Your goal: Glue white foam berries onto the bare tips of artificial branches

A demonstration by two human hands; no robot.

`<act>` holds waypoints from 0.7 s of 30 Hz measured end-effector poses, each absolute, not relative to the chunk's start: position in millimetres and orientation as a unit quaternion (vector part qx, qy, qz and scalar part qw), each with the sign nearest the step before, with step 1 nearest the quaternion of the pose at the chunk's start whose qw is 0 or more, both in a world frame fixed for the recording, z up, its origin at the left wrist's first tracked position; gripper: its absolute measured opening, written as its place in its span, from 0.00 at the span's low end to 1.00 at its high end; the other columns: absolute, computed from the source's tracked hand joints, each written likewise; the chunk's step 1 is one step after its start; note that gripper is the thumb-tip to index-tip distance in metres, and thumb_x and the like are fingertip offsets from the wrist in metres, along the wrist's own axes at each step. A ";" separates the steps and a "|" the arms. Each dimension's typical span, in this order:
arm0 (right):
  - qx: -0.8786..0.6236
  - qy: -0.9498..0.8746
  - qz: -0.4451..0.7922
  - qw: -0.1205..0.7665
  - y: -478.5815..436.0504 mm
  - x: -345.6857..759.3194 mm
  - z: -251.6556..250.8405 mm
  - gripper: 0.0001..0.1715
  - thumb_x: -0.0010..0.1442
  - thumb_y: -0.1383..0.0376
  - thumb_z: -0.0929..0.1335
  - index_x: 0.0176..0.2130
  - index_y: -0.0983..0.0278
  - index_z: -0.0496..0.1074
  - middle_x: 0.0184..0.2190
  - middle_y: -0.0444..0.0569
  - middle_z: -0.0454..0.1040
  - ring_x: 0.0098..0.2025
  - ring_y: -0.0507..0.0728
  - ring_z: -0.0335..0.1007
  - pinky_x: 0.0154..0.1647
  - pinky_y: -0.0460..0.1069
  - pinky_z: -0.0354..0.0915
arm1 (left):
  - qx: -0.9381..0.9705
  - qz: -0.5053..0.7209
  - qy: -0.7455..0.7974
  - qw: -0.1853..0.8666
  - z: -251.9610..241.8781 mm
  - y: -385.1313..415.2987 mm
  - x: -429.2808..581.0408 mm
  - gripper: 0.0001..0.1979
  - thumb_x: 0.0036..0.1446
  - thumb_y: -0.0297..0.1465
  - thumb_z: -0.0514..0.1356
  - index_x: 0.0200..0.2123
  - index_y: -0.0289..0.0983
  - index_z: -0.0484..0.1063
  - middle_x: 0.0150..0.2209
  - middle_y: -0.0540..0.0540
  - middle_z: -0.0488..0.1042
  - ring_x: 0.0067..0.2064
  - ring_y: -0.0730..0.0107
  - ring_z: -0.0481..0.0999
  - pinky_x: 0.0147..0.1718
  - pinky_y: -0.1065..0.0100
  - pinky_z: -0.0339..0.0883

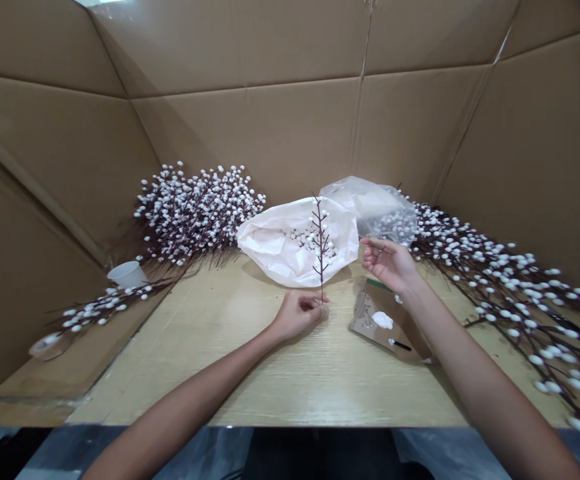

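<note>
Left edge: a tape roll [49, 347] lies on cardboard, with a white cup [128, 274] on its side near a spray of willow branches [195, 213].
Left hand [297, 315]: fingers closed, pinching the stem's lower end.
Stem [321, 250]: upright in that grip, just above the table [250, 373], in front of a white bag [270, 241].
Right hand [389, 264]: fingers open and slightly curled, raised, holding nothing, near a clear bag [387, 213].
Below it: a cardboard scrap [370, 327] bears a white blob [383, 320] and a small brush [400, 345].
Right edge: more branches [520, 300] lie heaped.
</note>
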State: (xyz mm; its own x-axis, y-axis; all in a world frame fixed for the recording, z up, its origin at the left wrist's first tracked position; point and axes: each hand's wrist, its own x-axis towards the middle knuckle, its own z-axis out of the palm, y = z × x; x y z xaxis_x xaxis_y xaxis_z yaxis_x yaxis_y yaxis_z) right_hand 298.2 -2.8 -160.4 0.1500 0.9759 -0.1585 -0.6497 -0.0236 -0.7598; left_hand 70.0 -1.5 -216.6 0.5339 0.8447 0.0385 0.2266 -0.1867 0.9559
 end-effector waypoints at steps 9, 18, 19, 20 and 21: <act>-0.380 -0.244 0.601 0.660 -3.3 296.7 -160.6 0.07 0.46 0.73 0.67 0.28 0.68 0.74 0.17 0.44 0.68 0.19 0.47 0.61 0.20 0.42 0.63 | 0.706 0.311 0.374 0.515 -218.2 -0.7 69.7 0.15 0.44 0.27 0.61 0.36 0.26 0.78 0.22 0.50 0.72 0.23 0.76 0.67 0.26 0.73 0.61; -0.370 -0.223 0.608 0.666 -4.0 295.6 -159.4 0.08 0.48 0.72 0.66 0.29 0.69 0.75 0.17 0.45 0.68 0.19 0.47 0.61 0.20 0.41 0.63 | 0.714 0.308 0.372 0.507 -218.8 -0.5 68.6 0.15 0.44 0.26 0.60 0.37 0.25 0.78 0.22 0.49 0.72 0.23 0.76 0.66 0.26 0.73 0.59; -0.365 -0.225 0.610 0.666 -3.8 295.9 -159.6 0.08 0.49 0.72 0.65 0.29 0.69 0.75 0.16 0.45 0.68 0.19 0.47 0.61 0.19 0.41 0.63 | 0.715 0.308 0.370 0.507 -219.3 -0.2 68.6 0.15 0.44 0.26 0.60 0.37 0.25 0.78 0.22 0.49 0.71 0.23 0.76 0.66 0.26 0.73 0.59; -0.362 -0.228 0.612 0.666 -3.5 296.3 -159.8 0.09 0.48 0.72 0.65 0.29 0.69 0.75 0.16 0.45 0.69 0.19 0.47 0.61 0.20 0.41 0.63 | 0.715 0.309 0.368 0.508 -219.7 0.1 68.6 0.15 0.44 0.27 0.60 0.37 0.25 0.78 0.21 0.50 0.71 0.23 0.76 0.65 0.25 0.73 0.59; -0.361 -0.231 0.612 0.665 -3.3 296.8 -160.1 0.09 0.48 0.73 0.64 0.29 0.70 0.75 0.16 0.45 0.69 0.19 0.47 0.61 0.20 0.41 0.62 | 0.714 0.310 0.366 0.510 -220.1 0.3 68.7 0.15 0.44 0.26 0.60 0.37 0.25 0.78 0.21 0.50 0.70 0.23 0.77 0.65 0.25 0.73 0.58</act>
